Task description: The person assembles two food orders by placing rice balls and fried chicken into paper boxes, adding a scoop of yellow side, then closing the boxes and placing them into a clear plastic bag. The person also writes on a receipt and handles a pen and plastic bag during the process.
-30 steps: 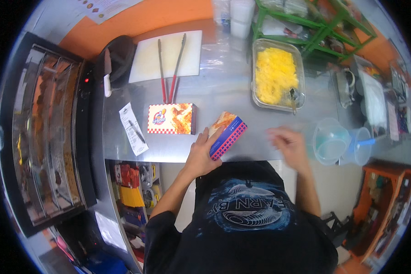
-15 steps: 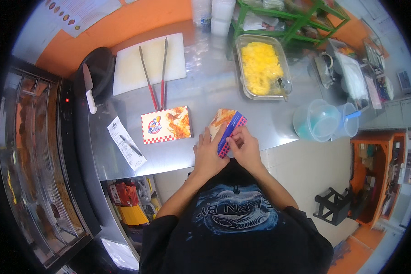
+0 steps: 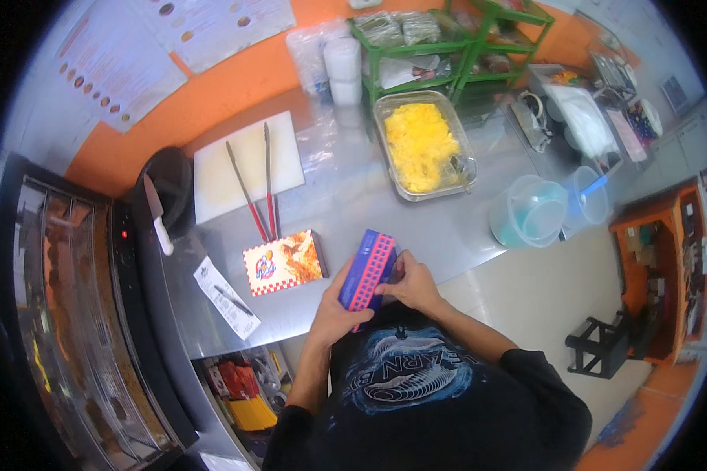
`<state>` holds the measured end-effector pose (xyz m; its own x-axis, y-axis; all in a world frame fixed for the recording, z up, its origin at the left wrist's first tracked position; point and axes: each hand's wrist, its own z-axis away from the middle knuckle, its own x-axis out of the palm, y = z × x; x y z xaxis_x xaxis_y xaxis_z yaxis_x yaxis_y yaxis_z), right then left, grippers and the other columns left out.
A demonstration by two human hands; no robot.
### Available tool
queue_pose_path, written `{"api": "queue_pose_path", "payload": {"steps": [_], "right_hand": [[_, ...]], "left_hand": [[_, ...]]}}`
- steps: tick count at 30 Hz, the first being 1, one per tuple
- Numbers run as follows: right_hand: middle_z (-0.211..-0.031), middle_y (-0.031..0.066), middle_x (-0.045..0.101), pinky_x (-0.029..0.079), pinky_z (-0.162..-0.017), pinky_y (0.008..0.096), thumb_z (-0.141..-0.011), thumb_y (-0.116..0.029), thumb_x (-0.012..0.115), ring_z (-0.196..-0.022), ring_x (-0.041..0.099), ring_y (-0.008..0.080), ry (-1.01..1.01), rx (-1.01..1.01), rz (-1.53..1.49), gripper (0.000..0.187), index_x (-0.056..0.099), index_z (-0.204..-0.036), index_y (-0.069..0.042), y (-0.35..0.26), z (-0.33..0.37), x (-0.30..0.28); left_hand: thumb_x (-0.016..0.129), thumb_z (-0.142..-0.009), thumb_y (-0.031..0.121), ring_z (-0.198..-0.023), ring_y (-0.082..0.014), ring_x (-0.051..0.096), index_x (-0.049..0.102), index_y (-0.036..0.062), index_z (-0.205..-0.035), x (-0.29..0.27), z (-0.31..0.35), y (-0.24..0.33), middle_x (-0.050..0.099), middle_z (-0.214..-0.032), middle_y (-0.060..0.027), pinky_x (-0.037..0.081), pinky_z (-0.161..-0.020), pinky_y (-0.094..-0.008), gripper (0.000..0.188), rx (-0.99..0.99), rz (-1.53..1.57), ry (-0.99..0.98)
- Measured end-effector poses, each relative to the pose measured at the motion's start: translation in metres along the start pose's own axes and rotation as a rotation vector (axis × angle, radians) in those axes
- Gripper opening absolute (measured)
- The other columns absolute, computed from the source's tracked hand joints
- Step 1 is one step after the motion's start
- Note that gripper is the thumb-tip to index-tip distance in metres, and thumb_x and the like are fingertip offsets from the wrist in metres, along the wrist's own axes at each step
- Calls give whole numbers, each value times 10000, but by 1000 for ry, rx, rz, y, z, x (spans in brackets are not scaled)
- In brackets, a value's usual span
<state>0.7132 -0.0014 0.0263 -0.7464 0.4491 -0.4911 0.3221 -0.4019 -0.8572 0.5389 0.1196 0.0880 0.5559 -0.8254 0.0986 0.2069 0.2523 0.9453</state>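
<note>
A cardboard food box (image 3: 369, 271) is between my hands at the table's front edge, its blue and pink-checked side facing up. My left hand (image 3: 336, 310) grips it along the left side and lower end. On the right side, my right hand (image 3: 410, 282) pinches the box's edge with thumb and fingers. A second food box (image 3: 287, 263), printed with fried chicken and a red checked border, lies on the table to the left. Just behind that box are tongs (image 3: 264, 196) with red handles, resting partly on a white cutting board (image 3: 212, 188).
A clear tray of yellow food (image 3: 423, 149) stands behind my hands. Plastic tubs (image 3: 529, 212) are at the right edge. To the left lie a receipt with a pen (image 3: 226, 298) and a knife (image 3: 157, 216). Beyond are a green rack (image 3: 416, 69) and a glass display case (image 3: 78, 314).
The box in my hands has turned, so its blue and pink-checked side now faces up instead of the picture side. My view has shifted, and both hands still hold it.
</note>
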Motion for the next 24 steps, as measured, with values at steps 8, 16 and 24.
{"api": "queue_pose_path", "payload": {"steps": [8, 16, 24], "right_hand": [[-763, 125, 646, 530, -646, 412, -849, -428, 812, -675, 656, 306, -32, -81, 41, 502, 589, -1053, -28, -13, -21, -31], [-821, 92, 653, 527, -670, 357, -921, -236, 747, -728, 650, 220, 66, -278, 15, 272, 648, -1097, -53, -42, -28, -134], [-852, 117, 707, 550, -722, 364, -889, -176, 716, -763, 691, 245, 530, -334, 377, 176, 711, -1004, -43, 6, -84, -368]], "left_hand": [[755, -621, -23, -1351, -314, 523, 411, 109, -1573, -58, 40, 64, 509, -1499, -191, 415, -1124, -429, 1021, 330, -560, 299], [790, -613, 96, -1472, -507, 312, 519, 237, -1494, -151, 24, 29, 375, -1603, -212, 262, -1179, -668, 932, 297, -1584, -37], [804, -693, 146, -1477, -446, 338, 585, 129, -1364, -172, 34, 7, 458, -1535, -181, 235, -1197, -639, 706, 363, -1608, -27]]}}
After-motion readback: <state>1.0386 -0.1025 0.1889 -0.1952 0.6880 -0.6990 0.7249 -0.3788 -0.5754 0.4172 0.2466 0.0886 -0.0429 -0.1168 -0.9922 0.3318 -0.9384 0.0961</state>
